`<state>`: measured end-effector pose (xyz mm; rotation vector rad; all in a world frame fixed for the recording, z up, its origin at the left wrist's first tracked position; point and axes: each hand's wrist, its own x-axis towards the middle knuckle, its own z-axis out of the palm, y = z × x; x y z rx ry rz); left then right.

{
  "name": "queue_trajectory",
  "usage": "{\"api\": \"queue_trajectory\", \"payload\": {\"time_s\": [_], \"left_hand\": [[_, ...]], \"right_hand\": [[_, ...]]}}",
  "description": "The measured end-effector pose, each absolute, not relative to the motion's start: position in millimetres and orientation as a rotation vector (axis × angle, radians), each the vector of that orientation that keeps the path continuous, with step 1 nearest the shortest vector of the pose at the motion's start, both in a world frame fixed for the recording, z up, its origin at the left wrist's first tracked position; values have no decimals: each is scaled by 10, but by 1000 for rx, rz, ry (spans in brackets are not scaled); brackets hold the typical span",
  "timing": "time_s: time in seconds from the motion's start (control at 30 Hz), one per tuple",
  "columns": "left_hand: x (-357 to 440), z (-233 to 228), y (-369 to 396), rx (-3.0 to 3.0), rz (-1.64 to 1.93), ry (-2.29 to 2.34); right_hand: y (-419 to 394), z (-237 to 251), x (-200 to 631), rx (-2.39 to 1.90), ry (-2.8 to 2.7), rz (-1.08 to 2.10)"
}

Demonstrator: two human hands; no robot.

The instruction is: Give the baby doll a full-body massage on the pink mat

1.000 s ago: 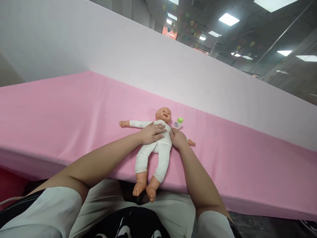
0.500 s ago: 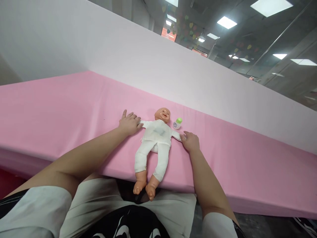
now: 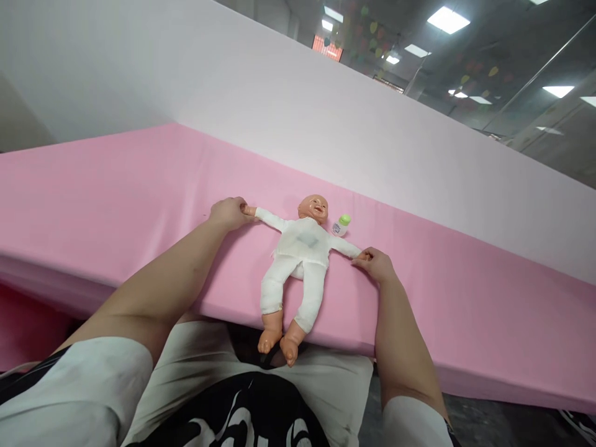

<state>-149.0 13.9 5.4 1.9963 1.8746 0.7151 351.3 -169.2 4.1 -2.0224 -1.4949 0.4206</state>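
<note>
A baby doll (image 3: pixel 305 245) with a white cloth body lies face up, its arms spread wide and its feet over the front edge of the pink padded surface (image 3: pixel 442 298). My left hand (image 3: pixel 228 213) is closed around the doll's hand on the left side. On the right side, my right hand (image 3: pixel 376 263) pinches the doll's other hand between thumb and fingers. Beside the doll's head lies a small clear bottle (image 3: pixel 341 225) with a green cap and a printed label.
Behind the pink surface rises a white wall (image 3: pixel 288 118), with glass above it showing ceiling lights. My legs in light shorts (image 3: pixel 200 360) are against the front edge. Something red (image 3: pixel 28 329) stands low at the left.
Both my hands have moved outward to the ends of the doll's arms and closed on its hands. The doll's arms are now stretched out further. The view has shifted slightly.
</note>
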Motion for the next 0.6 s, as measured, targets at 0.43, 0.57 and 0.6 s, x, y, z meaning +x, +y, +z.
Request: {"api": "queue_trajectory", "payload": {"time_s": [0.43, 0.57, 0.6], "left_hand": [[-1383, -85, 205, 1261, 1181, 1368], [-1382, -80, 205, 1240, 1197, 1372], [-1379, -78, 195, 1242, 1205, 1376]], "right_hand": [[-1583, -133, 3515, -1277, -841, 993], [-1603, -113, 3468, -1283, -847, 1045], [-1607, -113, 3459, -1286, -841, 1036]]}}
